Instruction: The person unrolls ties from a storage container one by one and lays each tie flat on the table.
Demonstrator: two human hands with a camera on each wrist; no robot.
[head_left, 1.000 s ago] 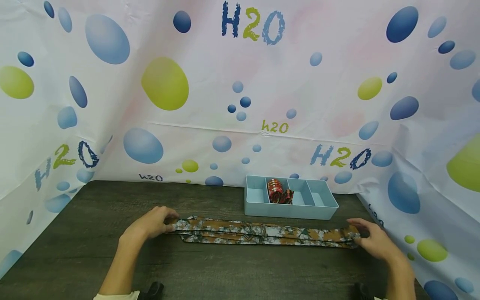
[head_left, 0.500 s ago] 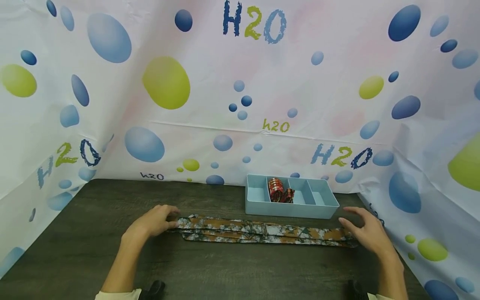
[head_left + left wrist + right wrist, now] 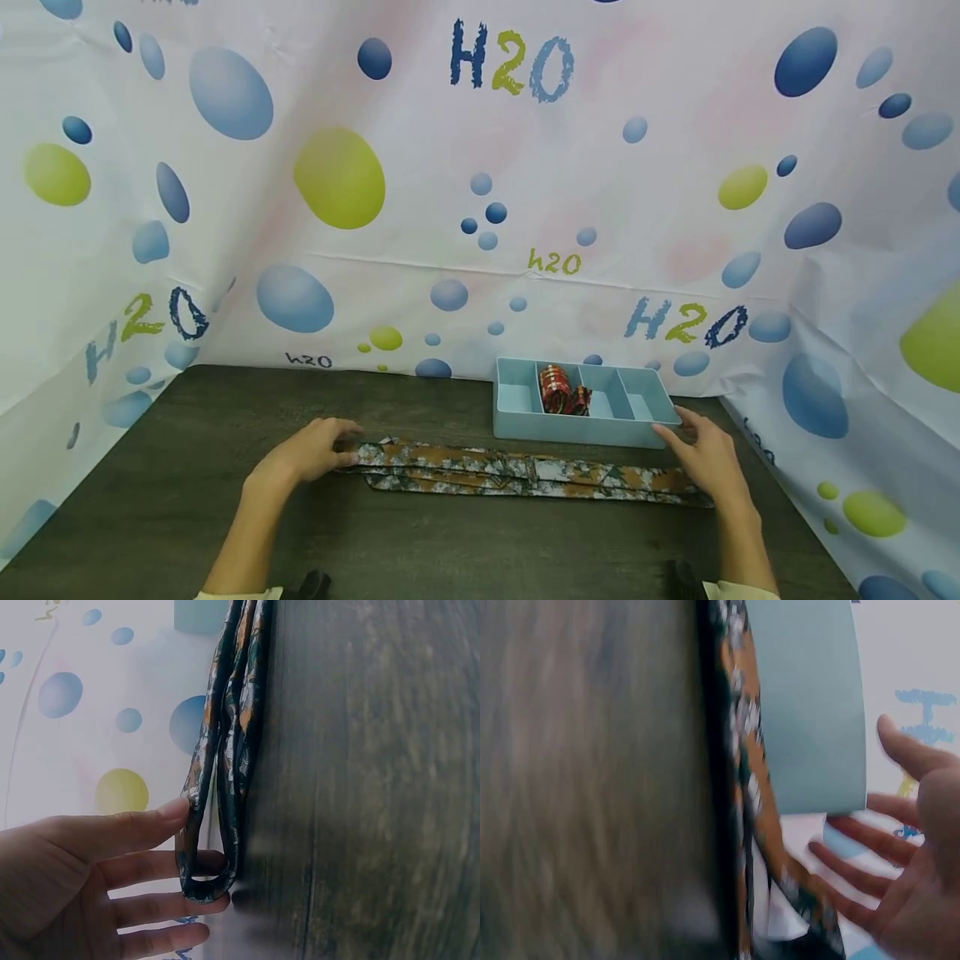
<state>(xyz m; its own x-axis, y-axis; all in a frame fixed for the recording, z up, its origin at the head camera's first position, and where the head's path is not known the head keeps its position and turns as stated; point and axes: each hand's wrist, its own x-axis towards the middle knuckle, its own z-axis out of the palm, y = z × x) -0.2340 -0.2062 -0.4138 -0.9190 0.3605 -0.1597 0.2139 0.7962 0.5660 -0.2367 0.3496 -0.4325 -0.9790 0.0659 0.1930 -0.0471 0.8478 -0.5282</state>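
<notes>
Patterned strap (image 3: pixel 465 460) lay before blue tray (image 3: pixel 577 429)

Dark wood-grain tabletop (image 3: pixel 480 542) under tray; bubble-printed sheet (image 3: pixel 420 133) hung behind it. Left hand (image 3: pixel 309 450), left of tray, pinched strap's end. Right hand (image 3: pixel 705 454) spread loosely at tray's right corner; contact unclear.

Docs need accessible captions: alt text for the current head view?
The left hand pinches the left end of a folded patterned strip on a dark table; the open right hand is at the right front corner of a pale blue tray. A red patterned roll lies in its second compartment from left.
</notes>
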